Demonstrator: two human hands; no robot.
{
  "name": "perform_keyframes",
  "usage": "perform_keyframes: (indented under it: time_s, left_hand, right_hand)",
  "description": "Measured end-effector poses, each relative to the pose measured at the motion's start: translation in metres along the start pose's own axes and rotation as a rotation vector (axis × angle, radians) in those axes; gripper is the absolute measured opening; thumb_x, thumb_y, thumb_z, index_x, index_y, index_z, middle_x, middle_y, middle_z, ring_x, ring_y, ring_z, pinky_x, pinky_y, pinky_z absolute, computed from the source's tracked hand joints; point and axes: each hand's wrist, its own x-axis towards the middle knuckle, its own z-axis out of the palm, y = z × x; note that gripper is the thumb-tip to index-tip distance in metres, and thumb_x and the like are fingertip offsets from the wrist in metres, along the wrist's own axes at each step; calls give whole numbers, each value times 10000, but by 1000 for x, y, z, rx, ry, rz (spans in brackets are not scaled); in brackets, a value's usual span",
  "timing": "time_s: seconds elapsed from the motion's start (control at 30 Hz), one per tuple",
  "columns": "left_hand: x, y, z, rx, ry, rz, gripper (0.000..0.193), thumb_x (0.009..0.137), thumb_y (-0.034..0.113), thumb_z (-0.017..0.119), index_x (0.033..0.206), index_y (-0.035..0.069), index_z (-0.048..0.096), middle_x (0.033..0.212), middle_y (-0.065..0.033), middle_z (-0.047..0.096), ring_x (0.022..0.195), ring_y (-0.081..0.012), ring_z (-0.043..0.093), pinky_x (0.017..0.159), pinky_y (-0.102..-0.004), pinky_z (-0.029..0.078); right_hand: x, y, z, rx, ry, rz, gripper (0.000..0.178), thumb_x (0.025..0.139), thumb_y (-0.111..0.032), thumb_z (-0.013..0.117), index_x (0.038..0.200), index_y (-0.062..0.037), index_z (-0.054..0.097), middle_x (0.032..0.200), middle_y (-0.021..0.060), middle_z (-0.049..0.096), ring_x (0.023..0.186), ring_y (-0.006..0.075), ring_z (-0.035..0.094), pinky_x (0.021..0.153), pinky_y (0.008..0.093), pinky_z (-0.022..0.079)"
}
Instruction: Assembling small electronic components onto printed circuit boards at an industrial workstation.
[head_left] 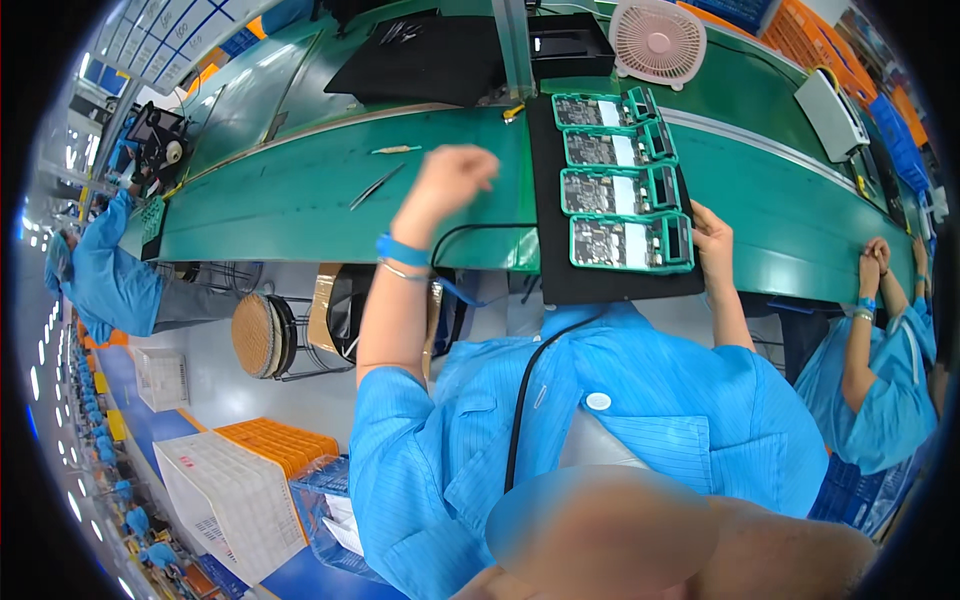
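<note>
Four-sided green plastic housings with circuit boards inside stand in a column on a black mat (560, 285); the nearest housing (632, 243) lies closest to my body. My right hand (713, 245) is at that housing's right edge, its bent fingers against the rim. Over the green bench to the left of the mat, my left hand (458, 182) is raised with curled fingers, slightly blurred; anything inside them is hidden. A blue wrist strap (405, 252) circles my left wrist. Tweezers (377, 187) and a small tan-handled tool (396, 149) lie beyond that hand.
A pink fan (657, 43) and an open black box (572, 48) stand at the back, beside a metal post (513, 50). A dark cord (470, 228) runs near my left wrist. Co-workers sit at both sides. A round stool (257, 336) and crates (230, 500) are at lower left.
</note>
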Motion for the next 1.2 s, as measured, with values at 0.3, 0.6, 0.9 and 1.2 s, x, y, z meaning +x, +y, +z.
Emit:
perform_keyframes:
  time_s: [0.3,0.6,0.9,1.2]
  left_hand:
    - [206,-71,-201,691,800,126,235,871,283,619,943,110,761,890,-170,711,854,-378,685,771,-455,550]
    - [317,-115,-230,760,627,-6,352,773,443,771,945,136,784,926,-121,739,942,-332,686,864,-436,540]
    - [337,-125,-233,626,493,-85,387,711,441,832,930,124,795,951,-126,744,958,-320,693,887,-407,544]
    - [335,-114,-228,764,445,-172,380,735,329,788,1047,112,769,1081,-137,724,1026,-322,679,926,-407,536]
  right_hand:
    - [27,-4,-6,-300,207,-76,191,927,-123,659,1067,2,696,920,10,648,812,63,571,729,210,444]
    - [21,-25,6,-303,209,32,206,957,-130,612,1075,26,674,968,49,632,926,120,606,827,237,449]
    - [28,-25,14,-310,206,35,219,945,-133,612,1086,24,674,950,47,609,911,119,588,796,236,429]
    - [28,-23,13,-298,191,-5,204,932,-112,627,1073,26,679,957,39,610,879,109,559,777,233,411]
